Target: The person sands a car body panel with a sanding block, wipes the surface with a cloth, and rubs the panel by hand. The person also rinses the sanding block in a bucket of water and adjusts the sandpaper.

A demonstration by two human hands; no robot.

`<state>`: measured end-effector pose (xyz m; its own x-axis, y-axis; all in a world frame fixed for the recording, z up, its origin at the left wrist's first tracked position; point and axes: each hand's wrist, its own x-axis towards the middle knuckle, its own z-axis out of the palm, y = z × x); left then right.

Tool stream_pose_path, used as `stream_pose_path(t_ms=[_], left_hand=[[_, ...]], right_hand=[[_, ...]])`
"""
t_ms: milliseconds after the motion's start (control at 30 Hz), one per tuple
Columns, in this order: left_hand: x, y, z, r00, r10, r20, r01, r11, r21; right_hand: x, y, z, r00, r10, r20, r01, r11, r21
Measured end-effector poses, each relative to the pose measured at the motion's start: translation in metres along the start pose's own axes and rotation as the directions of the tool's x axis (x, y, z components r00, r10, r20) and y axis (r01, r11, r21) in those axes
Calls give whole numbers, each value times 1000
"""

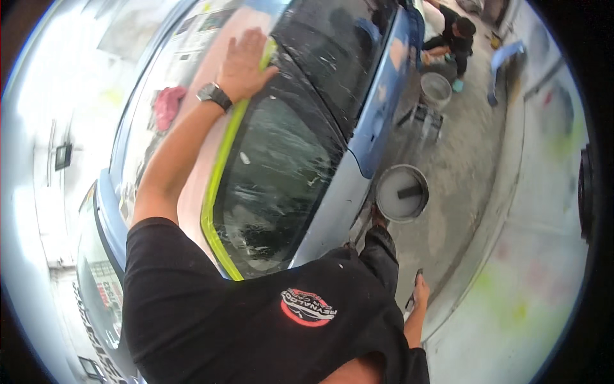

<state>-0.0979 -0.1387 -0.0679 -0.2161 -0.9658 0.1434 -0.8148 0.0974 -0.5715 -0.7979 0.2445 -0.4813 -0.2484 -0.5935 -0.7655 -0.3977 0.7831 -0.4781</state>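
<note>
My left hand, with a dark watch on the wrist, lies flat and spread on the sanded pinkish edge of the car roof. Its thumb reaches over the yellow-green masking tape that runs along the top of the side window. The window glass is wet and streaked with whitish residue. Low at my right side, my right hand is closed around a dark, flat object, mostly hidden by the fingers.
A bucket of greyish water with a dark block in it stands by my foot. Farther along are a second bucket and a crouching person beside the car. A pink cloth lies on the roof. A paint-marked wall borders the right.
</note>
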Motion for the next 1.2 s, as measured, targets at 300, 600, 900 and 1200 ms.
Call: stream_pose_path(t_ms=[300,600,900,1200], left_hand=[[-96,-4,-45,1000,10,22,-7,993,-114],[61,-7,11,993,-117,10,116,993,4],[156,-16,33,973,-231,-16,230,973,-23],[56,-3,8,977,-209,-49,205,976,-72]], right_hand=[[-28,18,29,964,239,113,-218,961,-171],[-23,57,11,964,241,115,-216,957,-191],[-35,-5,-19,953,304,23,-304,953,5],[-41,-30,-21,999,33,41,-40,984,172]])
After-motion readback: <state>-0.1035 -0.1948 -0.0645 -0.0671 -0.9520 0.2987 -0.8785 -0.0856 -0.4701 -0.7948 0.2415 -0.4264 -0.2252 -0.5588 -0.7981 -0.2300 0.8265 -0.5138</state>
